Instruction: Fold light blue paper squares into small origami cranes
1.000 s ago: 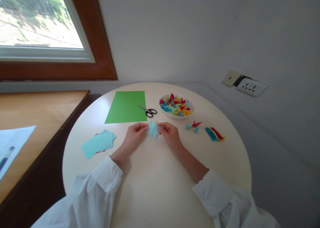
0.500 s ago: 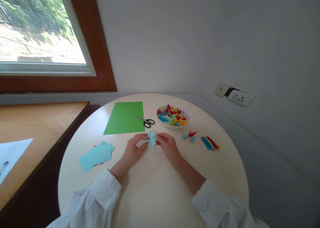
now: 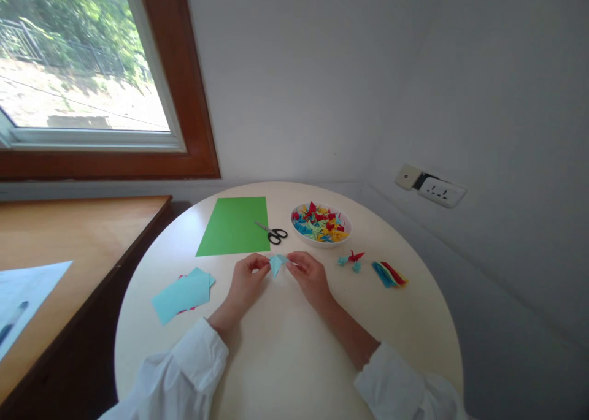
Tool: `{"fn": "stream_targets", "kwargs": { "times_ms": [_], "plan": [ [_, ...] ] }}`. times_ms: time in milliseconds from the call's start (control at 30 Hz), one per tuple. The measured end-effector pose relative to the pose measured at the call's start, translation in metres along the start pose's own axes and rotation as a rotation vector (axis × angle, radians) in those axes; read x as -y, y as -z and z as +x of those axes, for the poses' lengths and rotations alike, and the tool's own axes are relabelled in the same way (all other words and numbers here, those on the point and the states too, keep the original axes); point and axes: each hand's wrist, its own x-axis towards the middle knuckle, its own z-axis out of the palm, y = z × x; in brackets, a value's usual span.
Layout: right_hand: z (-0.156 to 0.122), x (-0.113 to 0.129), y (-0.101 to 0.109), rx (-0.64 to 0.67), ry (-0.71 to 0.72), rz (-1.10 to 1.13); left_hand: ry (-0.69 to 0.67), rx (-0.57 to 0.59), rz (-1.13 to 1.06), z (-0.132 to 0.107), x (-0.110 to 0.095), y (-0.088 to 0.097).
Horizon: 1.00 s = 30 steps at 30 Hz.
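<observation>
Below the centre, fingers (image 3: 258, 259) of the left hand (image 3: 246, 279) and right hand (image 3: 313, 278) grip one folded light-blue paper (image 3: 277, 264), tip pointing downward, long axis unclear; above are one bowl (image 3: 321, 244), one pair of scissors (image 3: 270, 230)

Washed-out glare at left window (image 3: 87, 92); right wall (image 3: 515, 95) in dim shade

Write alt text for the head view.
Left hand and right hand pinch a small folded light-blue paper between them over a pale round table. Beyond lie black-handled scissors, partly on a green sheet, and a bowl of colourful folded-paper pieces.
</observation>
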Motion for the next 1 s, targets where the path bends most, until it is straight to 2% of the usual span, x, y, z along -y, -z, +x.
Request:
{"fn": "stream_targets", "kwargs": {
  "times_ms": [200, 400, 600, 800, 1000],
  "plan": [
    [-0.0023, -0.0007, -0.0004, 0.092, 0.038, -0.064, 0.044, 0.035, -0.121, -0.0016, -0.0004, -0.0033],
    [-0.0026, -0.0001, 0.0004, 0.083, 0.067, -0.094, 0.084, 0.127, -0.173, -0.0015, 0.0054, -0.0056],
    [-0.0029, 0.0013, -0.0007, 0.054, 0.116, -0.117, 0.11, 0.17, -0.194, -0.0006, 0.0084, -0.0064],
    [-0.0028, 0.0039, 0.0, 0.043, 0.149, -0.124, 0.149, 0.168, -0.243, -0.0031, 0.0004, -0.0043],
    [-0.0043, 0.0047, -0.0009, 0.099, 0.168, -0.169, 0.127, 0.143, -0.193, -0.0018, 0.0024, -0.0055]
  ]
}}
